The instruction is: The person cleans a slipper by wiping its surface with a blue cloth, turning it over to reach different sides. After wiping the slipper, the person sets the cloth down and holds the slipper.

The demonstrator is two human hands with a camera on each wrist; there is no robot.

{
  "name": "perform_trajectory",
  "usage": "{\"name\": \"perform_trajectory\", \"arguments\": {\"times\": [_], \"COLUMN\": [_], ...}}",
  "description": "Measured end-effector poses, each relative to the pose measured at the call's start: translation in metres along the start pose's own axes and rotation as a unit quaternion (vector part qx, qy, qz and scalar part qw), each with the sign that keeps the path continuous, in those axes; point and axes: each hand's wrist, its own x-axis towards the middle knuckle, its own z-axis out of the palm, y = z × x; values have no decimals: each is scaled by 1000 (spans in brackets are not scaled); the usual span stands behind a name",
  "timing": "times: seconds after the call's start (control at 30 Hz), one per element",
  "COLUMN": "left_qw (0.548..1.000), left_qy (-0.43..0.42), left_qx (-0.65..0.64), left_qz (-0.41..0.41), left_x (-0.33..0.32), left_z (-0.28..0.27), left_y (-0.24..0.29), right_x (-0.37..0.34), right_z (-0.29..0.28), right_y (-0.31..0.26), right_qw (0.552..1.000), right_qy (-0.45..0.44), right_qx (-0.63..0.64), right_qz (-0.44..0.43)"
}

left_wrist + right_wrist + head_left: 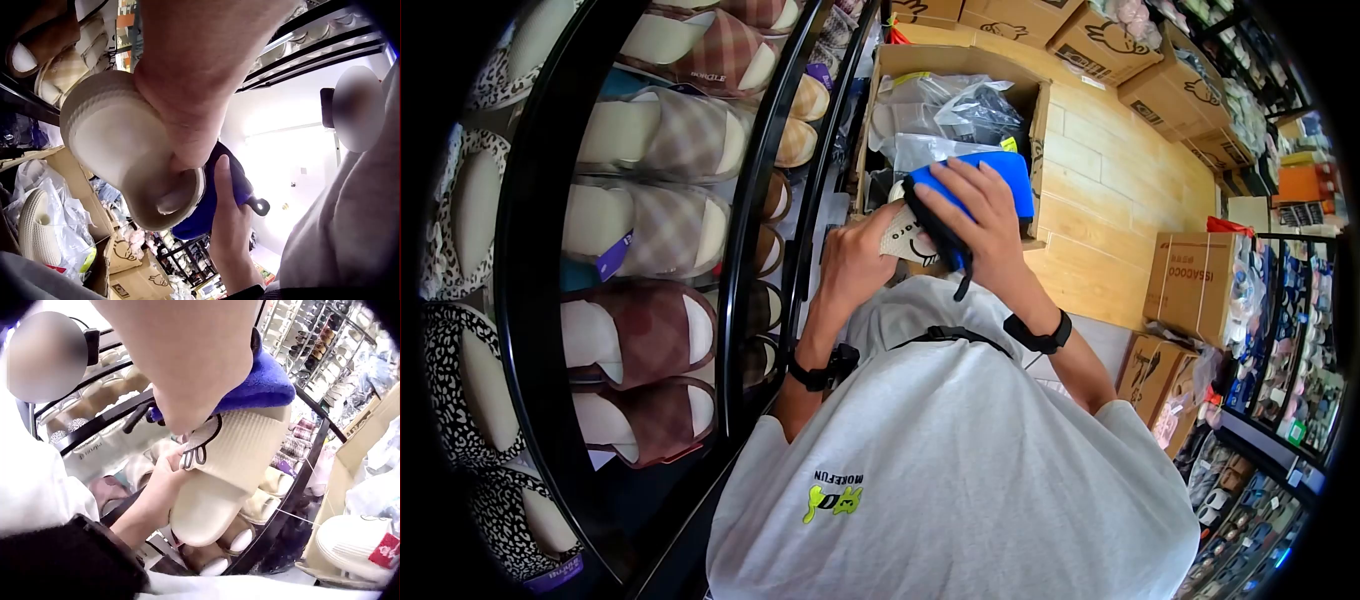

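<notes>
Just in front of the body, my left hand (852,262) grips a cream slide slipper (907,240) with a ribbed strap and a black line drawing on it. In the left wrist view, fingers of that hand reach onto the footbed of the slipper (103,128), at the strap opening. My right hand (980,210) holds a blue plush duster (1008,172) with a black back and a small holed tab at its end. The duster (269,381) lies against the strap of the slipper (250,447) in the right wrist view. My right palm is hidden.
Black-framed shelves (755,150) with rows of plaid slippers (665,225) rise close on the left. A cardboard box (1041,120) of bagged goods (945,105) sits on the wooden floor (1115,180) ahead. More boxes (1190,280) and racks line the right.
</notes>
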Motion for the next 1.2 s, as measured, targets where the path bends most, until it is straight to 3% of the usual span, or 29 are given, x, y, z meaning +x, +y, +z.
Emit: {"name": "perform_trajectory", "arguments": {"times": [0.17,0.33,0.4,0.53,0.67,0.8,0.93,1.03,1.2], "left_qw": [999,998,1000,1000,994,990,992,991,990], "left_qy": [24,47,10,0,38,17,28,21,27], "left_qx": [-21,-27,-17,-30,-98,-126,-116,-125,-135], "left_qz": [11,32,6,-1,-16,-57,-29,-32,-43], "left_x": [0,1,0,-2,-1,3,3,1,2], "left_z": [6,11,9,12,12,4,8,6,7], "left_y": [-4,-5,-2,-3,4,10,1,0,1], "right_x": [2,-3,-10,-1,9,17,2,5,2], "right_z": [8,2,6,-4,0,-4,5,-4,10], "right_y": [16,-5,-5,8,16,-4,-10,8,35], "right_qw": [985,999,996,999,990,997,994,994,991], "right_qy": [56,12,-26,-24,60,53,-7,-31,90], "right_qx": [70,-43,-66,-10,51,-24,-73,-3,93], "right_qz": [146,19,-47,-33,119,44,-79,-105,19]}}
